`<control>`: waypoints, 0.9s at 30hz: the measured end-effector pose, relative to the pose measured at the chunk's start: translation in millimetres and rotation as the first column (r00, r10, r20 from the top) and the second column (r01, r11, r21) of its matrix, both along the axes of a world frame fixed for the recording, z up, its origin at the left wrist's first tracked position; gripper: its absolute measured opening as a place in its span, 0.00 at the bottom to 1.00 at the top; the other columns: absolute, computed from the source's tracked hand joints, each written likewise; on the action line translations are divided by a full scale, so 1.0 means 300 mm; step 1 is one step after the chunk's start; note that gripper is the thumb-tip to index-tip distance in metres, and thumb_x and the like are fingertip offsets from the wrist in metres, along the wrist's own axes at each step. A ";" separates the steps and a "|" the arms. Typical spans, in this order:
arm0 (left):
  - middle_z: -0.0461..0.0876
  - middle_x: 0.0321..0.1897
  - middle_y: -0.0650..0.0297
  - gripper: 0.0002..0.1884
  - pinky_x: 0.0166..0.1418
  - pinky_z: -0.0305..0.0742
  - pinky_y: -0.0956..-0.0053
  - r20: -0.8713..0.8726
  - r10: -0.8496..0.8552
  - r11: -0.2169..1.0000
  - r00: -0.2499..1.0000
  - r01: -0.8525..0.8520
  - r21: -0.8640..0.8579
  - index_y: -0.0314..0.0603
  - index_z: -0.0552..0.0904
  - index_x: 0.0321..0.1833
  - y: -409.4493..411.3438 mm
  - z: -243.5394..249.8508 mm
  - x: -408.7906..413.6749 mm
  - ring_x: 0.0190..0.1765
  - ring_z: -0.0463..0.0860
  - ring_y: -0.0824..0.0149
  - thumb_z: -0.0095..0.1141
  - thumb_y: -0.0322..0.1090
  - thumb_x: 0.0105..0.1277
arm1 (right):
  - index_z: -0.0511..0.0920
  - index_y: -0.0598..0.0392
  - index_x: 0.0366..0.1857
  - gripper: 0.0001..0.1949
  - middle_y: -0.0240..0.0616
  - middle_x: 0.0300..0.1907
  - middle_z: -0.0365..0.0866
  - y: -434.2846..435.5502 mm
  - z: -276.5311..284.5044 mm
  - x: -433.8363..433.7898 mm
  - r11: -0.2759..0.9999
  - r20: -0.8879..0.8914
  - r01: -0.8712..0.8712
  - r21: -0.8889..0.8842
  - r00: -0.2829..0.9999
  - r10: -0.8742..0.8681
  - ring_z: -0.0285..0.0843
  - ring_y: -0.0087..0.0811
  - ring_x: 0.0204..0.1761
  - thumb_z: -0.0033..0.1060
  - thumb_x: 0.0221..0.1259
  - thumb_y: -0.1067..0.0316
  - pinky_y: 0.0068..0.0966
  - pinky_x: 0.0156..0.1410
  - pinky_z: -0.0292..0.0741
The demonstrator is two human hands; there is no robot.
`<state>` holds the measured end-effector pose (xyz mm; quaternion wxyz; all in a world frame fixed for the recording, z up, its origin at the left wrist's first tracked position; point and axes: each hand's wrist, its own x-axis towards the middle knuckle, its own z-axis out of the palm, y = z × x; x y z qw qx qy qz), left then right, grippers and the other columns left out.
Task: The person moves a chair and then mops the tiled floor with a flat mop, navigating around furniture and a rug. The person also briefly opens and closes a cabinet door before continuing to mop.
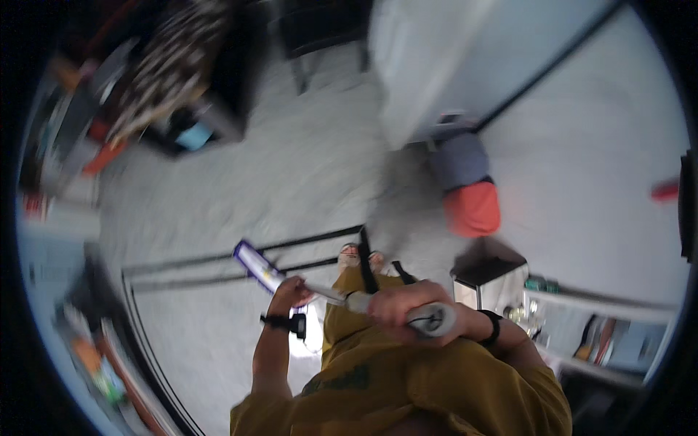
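Note:
A long-handled floor-cleaning tool, its white shaft (325, 293) slanting across in front of me, is held in both hands. My right hand (406, 308) wraps the thick upper grip, whose round grey end (433, 320) faces up at me. Lower on the shaft, close to the head, my left hand (294, 292) has its fingers closed around it. The tool's head (257, 268) is narrow and white with purple edges. Blur hides whether the head touches the floor. Each wrist wears a black band, the left one with a small dark device.
Black lines or a thin frame (305, 240) cross the pale floor by my feet (349, 255). On the right stand red and grey bins or bags (473, 207), a dark open box (491, 261) and a white shelf (600, 305). A cluttered table (163, 82) is at upper left.

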<state>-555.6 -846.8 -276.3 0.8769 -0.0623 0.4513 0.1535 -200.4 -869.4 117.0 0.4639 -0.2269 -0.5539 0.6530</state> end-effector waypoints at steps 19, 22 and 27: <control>0.78 0.17 0.61 0.12 0.39 0.80 0.67 -0.207 -0.712 0.663 0.671 0.739 0.120 0.44 0.69 0.16 0.707 0.121 0.950 0.24 0.79 0.66 0.51 0.34 0.56 | 0.69 0.58 0.38 0.13 0.34 0.35 0.77 -0.031 0.088 0.363 0.569 0.041 0.822 -0.042 0.570 -0.821 0.75 0.24 0.39 0.62 0.52 0.77 0.22 0.46 0.71; 0.82 0.22 0.60 0.09 0.37 0.81 0.69 -0.137 -0.707 0.675 0.694 0.720 0.161 0.41 0.77 0.22 0.716 0.150 1.213 0.30 0.83 0.62 0.50 0.35 0.56 | 0.62 0.57 0.56 0.29 0.40 0.52 0.72 -0.109 0.079 0.522 0.370 0.230 0.903 0.221 0.321 -0.919 0.70 0.31 0.57 0.66 0.49 0.76 0.29 0.63 0.64; 0.81 0.22 0.61 0.11 0.33 0.81 0.71 -0.145 -0.386 0.917 0.911 0.396 0.042 0.39 0.80 0.27 0.731 0.164 1.675 0.27 0.82 0.62 0.50 0.37 0.60 | 0.50 0.54 0.69 0.41 0.43 0.66 0.60 -0.402 0.105 0.760 0.111 0.319 0.938 0.328 0.001 -0.948 0.57 0.34 0.68 0.64 0.50 0.77 0.35 0.70 0.56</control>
